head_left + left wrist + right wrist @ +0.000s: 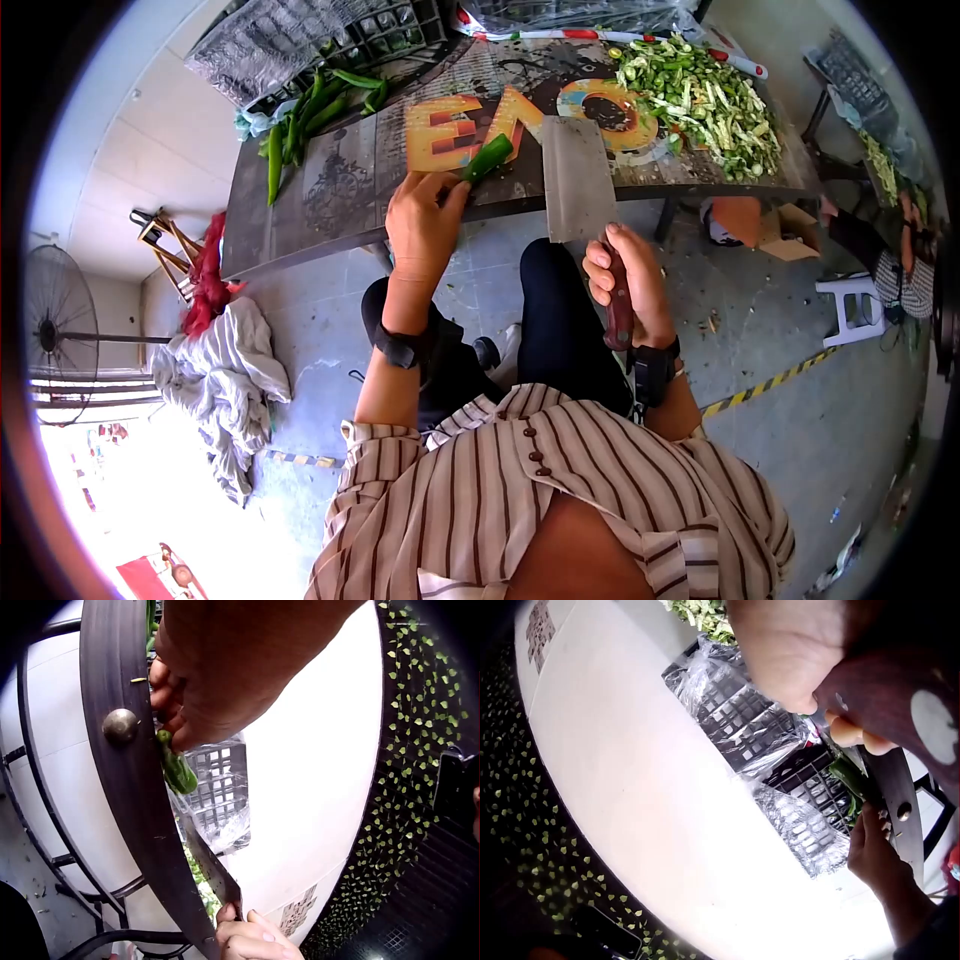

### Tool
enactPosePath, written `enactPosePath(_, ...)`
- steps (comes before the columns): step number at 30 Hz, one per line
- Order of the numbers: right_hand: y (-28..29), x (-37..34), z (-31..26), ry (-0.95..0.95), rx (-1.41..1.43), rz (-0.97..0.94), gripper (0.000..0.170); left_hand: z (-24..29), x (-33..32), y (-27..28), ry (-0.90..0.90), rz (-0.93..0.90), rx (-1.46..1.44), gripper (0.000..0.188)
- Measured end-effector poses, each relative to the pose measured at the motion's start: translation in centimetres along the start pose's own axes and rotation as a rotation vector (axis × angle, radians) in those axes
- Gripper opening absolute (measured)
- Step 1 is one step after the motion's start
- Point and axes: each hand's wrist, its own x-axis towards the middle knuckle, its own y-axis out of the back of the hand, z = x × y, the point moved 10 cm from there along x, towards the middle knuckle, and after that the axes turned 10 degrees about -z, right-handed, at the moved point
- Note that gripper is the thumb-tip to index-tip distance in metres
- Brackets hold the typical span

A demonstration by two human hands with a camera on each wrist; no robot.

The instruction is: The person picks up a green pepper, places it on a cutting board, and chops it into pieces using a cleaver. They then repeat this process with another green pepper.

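Note:
The left hand pinches one end of a green pepper near the table's front edge; the left wrist view shows that pepper below the fingertips. In the right hand is the dark red handle of a cleaver, its broad blade pointing away over the table edge, to the right of the pepper and apart from it. Whole green peppers lie at the table's left. A heap of chopped green pieces covers the right end.
Black crates with clear plastic stand along the table's back. Below are a cardboard box and a white stool. Grey cloth and a fan are at the left. Another person is at the far right.

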Motion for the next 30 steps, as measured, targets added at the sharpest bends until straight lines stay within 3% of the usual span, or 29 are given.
enactPosePath(2,0.1,0.1,0.3,-0.007,0.011,-0.008,0.020,0.9,-0.1,-0.2,-0.075,0.000,0.055,0.012)
enactPosePath(9,0.9,-0.1,0.8,-0.032,-0.024,0.040,0.020,1.2,1.2,-0.7,-0.056,-0.138,-0.086,0.018)
enactPosePath(11,1.2,-0.2,1.1,-0.031,-0.024,0.050,0.020,4.6,1.3,-0.7,-0.438,-0.178,-0.036,0.033)
enactPosePath(12,1.2,-0.2,1.0,-0.023,-0.024,0.045,0.021,4.4,1.8,-0.6,-0.428,-0.184,-0.036,0.033)
enactPosePath(14,1.2,-0.2,1.2,-0.023,-0.025,0.040,0.021,5.7,1.7,-2.4,-0.604,-0.353,0.225,0.042)
enactPosePath(17,1.2,-0.1,1.2,-0.035,-0.030,0.058,0.022,4.9,2.7,-3.4,-0.667,-0.420,0.301,0.037)
enactPosePath(21,1.2,-0.1,1.2,-0.044,-0.019,0.077,0.023,4.4,3.2,-3.5,-0.632,-0.431,0.262,0.033)
enactPosePath(24,1.2,-0.2,0.9,-0.037,-0.026,0.078,0.022,3.9,2.9,-3.7,-0.592,-0.336,0.209,0.030)
enactPosePath(26,1.1,-0.2,0.9,-0.036,-0.032,0.075,0.022,2.9,2.9,-3.9,-0.472,-0.317,0.121,0.027)
enactPosePath(30,1.4,0.0,1.3,-0.050,-0.028,0.077,0.023,2.9,2.4,-3.6,-0.479,-0.214,0.106,0.025)
